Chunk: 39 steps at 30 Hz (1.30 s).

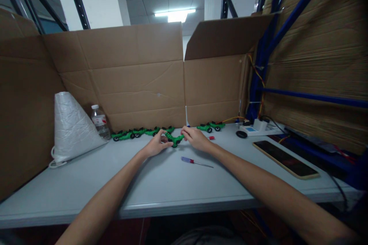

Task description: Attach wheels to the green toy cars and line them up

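A small green part (174, 139) with several arms is held just above the table between my two hands. My left hand (157, 143) grips its left side with thumb and fingers. The fingertips of my right hand (194, 138) are closed at its right end. On the table below lies a screwdriver (188, 160) with a clear purple-and-red handle, its shaft pointing right. Behind my hands stand several green toy cars with black wheels, a row at the left (123, 135) and a pair at the right (205, 127). A small red item (211, 138) lies beside my right wrist.
A silvery bag (73, 130) and a water bottle (100, 122) stand at the back left. At the right are a phone (284, 158), a white power strip (258, 127), a black ring (241, 134) and cables. Cardboard walls (138, 80) enclose the white table (155, 195).
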### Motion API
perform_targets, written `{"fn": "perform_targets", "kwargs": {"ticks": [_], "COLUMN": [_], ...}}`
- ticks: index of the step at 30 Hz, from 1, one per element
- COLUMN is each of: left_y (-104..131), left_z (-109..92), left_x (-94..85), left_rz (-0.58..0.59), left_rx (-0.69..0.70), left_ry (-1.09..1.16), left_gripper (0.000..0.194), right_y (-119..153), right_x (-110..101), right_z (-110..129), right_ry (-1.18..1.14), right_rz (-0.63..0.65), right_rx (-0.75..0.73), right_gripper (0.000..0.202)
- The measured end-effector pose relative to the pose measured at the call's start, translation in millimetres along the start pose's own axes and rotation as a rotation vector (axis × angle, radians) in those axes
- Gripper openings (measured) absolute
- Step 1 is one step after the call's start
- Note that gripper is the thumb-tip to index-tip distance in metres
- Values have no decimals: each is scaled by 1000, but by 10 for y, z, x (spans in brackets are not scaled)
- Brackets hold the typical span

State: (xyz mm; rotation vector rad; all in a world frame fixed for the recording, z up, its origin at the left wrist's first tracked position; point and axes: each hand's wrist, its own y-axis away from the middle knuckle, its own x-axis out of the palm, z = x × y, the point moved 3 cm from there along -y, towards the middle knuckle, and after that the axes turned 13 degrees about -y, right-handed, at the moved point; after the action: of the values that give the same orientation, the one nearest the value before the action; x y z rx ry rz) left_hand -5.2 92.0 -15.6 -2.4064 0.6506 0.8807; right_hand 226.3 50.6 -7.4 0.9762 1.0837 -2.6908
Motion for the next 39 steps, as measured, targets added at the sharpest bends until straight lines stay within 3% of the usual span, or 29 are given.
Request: {"fn": "perform_targets", "kwargs": {"ticks": [15, 19, 28, 39], "left_y": [13, 11, 1, -21], "left_z": [-120, -90, -49, -53], "left_x": [-29, -36, -31, -60], "left_rz": [30, -11, -48, -77], "left_rx": [74, 53, 48, 53], "left_ry": [-35, -95, -209, -221], "left_gripper": [60, 61, 62, 49], "right_y": [8, 30, 91, 88], "right_x": [43, 75, 129, 131], "right_z": [-208, -246, -264, -193], "right_ry": [71, 108, 172, 220], "right_rz": [69, 115, 225, 254], "right_rx": [-34, -30, -48, -65], "right_gripper": [16, 20, 20, 15]}}
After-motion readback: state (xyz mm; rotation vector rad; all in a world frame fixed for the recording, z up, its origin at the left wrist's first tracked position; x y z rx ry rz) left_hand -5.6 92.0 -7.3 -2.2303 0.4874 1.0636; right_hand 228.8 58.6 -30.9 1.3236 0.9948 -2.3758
